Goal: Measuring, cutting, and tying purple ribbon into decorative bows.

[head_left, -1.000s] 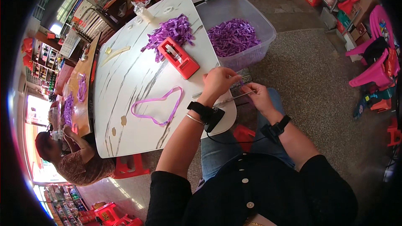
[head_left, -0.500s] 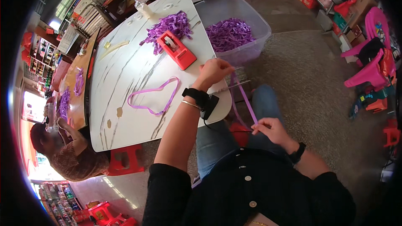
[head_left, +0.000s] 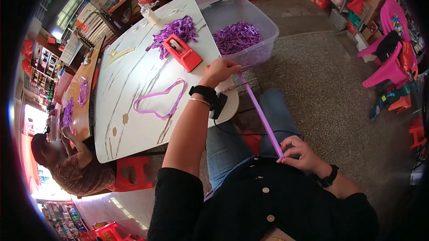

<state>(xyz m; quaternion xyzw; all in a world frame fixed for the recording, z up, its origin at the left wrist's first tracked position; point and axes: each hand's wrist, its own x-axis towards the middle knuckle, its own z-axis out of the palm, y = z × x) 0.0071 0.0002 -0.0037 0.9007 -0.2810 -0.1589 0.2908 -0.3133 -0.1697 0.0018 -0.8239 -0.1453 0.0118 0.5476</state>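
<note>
A purple ribbon (head_left: 262, 117) runs taut in a slant from the table's right corner down to my lap. My left hand (head_left: 219, 71) is closed at its upper end, beside a thin metal rod (head_left: 246, 83) that juts out from the table edge. At the lower end my right hand (head_left: 300, 154) pinches the ribbon between thumb and fingertips, close to my shirt. On the white marbled table (head_left: 118, 127), a loop of purple ribbon (head_left: 178, 99) lies left of my left hand. Beyond that hand stands a red tape dispenser (head_left: 182, 53).
Purple ribbons (head_left: 174, 33) are heaped behind the dispenser. A clear plastic bin (head_left: 266, 44) with more ribbons stands against the table's right side. Another person (head_left: 73, 165) sits at the left by a wooden table (head_left: 82, 102). Pink chairs (head_left: 389, 58) stand at the right.
My right hand has moved down toward my body, and the ribbon is drawn straighter and tighter. My left hand stays by the rod. The whole view has shifted slightly.
</note>
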